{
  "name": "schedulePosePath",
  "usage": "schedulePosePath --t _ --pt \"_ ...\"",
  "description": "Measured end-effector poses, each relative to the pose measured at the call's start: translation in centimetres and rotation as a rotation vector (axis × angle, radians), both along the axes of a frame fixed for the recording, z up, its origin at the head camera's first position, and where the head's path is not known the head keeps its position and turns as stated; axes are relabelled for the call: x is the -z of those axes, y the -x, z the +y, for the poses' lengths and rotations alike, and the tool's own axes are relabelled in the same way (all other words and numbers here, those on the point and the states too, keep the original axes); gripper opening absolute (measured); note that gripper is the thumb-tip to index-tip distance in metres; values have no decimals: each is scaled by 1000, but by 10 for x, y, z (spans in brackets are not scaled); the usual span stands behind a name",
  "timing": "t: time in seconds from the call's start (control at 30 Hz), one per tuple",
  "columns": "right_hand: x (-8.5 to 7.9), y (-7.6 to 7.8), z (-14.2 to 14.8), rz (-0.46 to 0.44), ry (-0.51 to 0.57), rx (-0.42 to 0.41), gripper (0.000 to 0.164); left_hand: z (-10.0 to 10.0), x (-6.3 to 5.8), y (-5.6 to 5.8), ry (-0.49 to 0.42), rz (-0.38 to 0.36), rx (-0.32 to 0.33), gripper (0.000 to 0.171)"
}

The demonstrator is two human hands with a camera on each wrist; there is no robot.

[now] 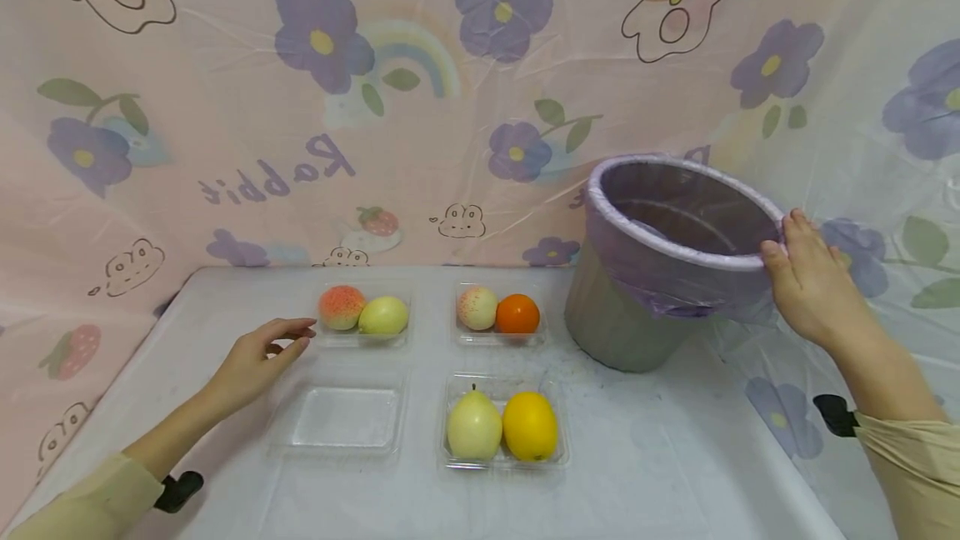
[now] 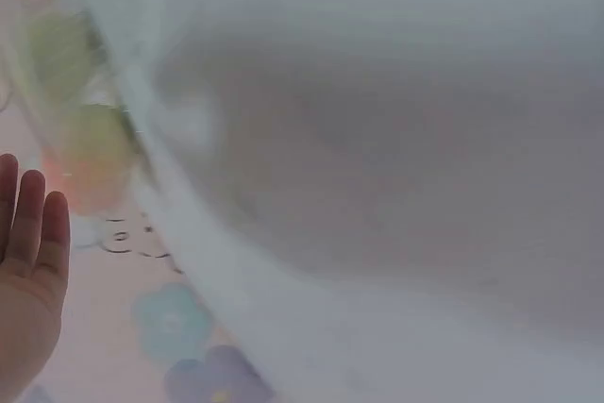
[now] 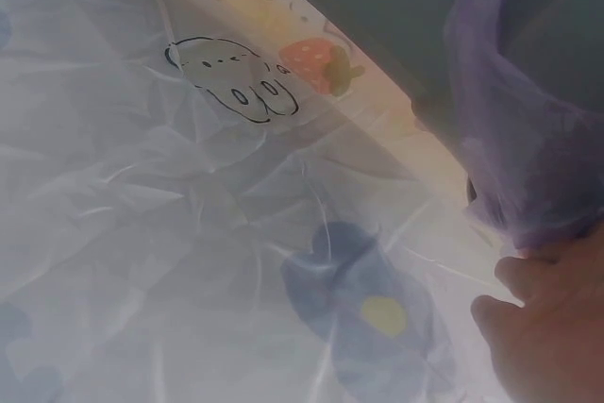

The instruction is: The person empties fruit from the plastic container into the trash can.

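Note:
In the head view my right hand [image 1: 813, 286] lies against the right rim of a grey trash bin [image 1: 633, 323] lined with a purple bag [image 1: 660, 273]; its fingers look fairly straight. The right wrist view shows that hand [image 3: 557, 313] beside the purple liner [image 3: 528, 167]. To the left, my left hand [image 1: 258, 361] hovers with relaxed fingers, holding nothing. Its fingertips are close to a clear plastic box holding a peach [image 1: 342, 307] and a yellow-green lemon-shaped fruit [image 1: 383, 316]. Just below and right of this hand sits an empty clear box [image 1: 343, 417].
Another clear box holds a pale speckled peach [image 1: 477, 308] and an orange [image 1: 517, 314]. Nearer the front, a box carries a pear [image 1: 474, 426] and a yellow fruit [image 1: 530, 426]. All stand on a white-covered table [image 1: 637, 473], backed by a printed curtain [image 1: 420, 132].

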State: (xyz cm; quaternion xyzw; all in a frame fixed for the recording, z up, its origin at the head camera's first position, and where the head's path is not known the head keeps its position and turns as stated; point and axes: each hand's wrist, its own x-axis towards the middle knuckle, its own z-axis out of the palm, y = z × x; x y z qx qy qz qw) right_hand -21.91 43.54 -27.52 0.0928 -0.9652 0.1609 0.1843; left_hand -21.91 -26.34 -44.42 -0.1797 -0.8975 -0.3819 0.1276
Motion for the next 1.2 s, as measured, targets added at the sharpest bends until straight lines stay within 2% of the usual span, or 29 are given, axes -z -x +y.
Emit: schedulePosePath --t 0.1,0.33,0.5,0.7,0.93,1.2 --pt "0 0 -1 -4 -1 -1 69 7 -8 4 -1 20 33 31" --pt "-1 -1 -2 -5 -4 2 69 33 -28 18 1 15 111 27" --pt "1 -2 0 -3 -2 4 69 61 -39 28 -8 -23 193 28" --pt "1 -1 0 1 3 -3 69 99 -48 38 1 -25 281 28" --pt "0 -1 0 3 4 -3 69 143 -51 46 4 -19 400 27" --pt "0 0 0 -15 0 4 71 176 -40 54 38 -60 536 25"
